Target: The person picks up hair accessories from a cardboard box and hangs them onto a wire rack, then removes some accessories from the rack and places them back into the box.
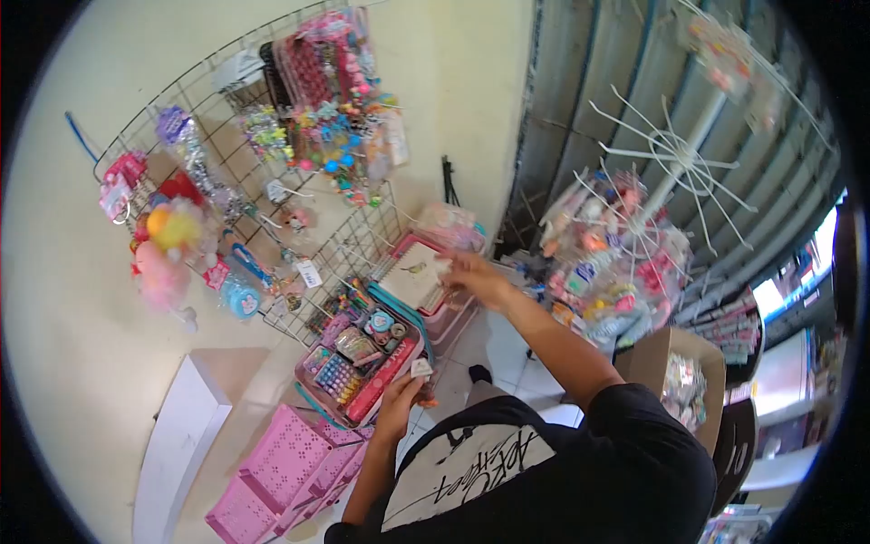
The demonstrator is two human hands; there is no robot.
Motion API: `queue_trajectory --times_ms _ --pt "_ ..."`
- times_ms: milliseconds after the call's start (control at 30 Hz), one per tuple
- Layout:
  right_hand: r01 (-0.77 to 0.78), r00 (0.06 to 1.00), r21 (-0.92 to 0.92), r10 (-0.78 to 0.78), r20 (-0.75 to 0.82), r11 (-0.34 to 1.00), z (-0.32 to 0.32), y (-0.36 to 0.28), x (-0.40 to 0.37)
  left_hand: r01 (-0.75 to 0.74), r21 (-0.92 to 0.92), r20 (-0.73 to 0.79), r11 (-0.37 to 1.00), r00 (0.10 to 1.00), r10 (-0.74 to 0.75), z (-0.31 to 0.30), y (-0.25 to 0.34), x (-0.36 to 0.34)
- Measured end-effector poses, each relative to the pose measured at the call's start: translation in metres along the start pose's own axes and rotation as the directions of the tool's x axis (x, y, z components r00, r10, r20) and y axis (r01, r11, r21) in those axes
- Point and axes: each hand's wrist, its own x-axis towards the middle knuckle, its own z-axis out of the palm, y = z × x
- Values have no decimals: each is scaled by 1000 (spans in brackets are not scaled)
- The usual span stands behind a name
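Note:
My left hand point(396, 408) is closed on a small packet with a white card top point(420, 368); part of its reddish-brown contents hangs below my fingers. It is beside a pink-and-teal basket point(306, 392) filled with small goods, among them a red pack point(384, 381), a colourful beaded pack point(336, 376) and a round blue case point(379, 322). My right hand point(473, 279) reaches out over a pink bin point(446, 328), its fingers extended and apart at the right edge of a white notebook-like item with a bird picture point(414, 273).
A wire grid point(340, 245) on the wall carries hanging accessories. At right stands a white rotating rack point(675, 159) with bagged goods, near a cardboard box point(643, 364). Pink folding crates point(288, 458) lie at lower left beside a white panel point(181, 435).

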Motion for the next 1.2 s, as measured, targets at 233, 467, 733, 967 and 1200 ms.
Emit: queue_trajectory --times_ms 233,467,733,967,1200 --pt "372 925 -36 -374 -69 927 54 -119 102 -44 -101 -334 994 943 8 -16 2 4" --pt "608 792 32 -609 30 793 68 -109 165 -104 -134 -475 985 880 29 -10 12 57" --pt "620 783 -54 -615 87 782 65 -110 171 -87 -180 -470 980 883 -8 -7 6 110" --pt "541 834 -178 -551 -12 822 81 -110 156 -25 -147 -431 989 901 -41 -16 31 107" --pt "815 514 -322 -858 15 483 93 -86 236 -29 -103 -444 994 896 -19 -37 37 88"
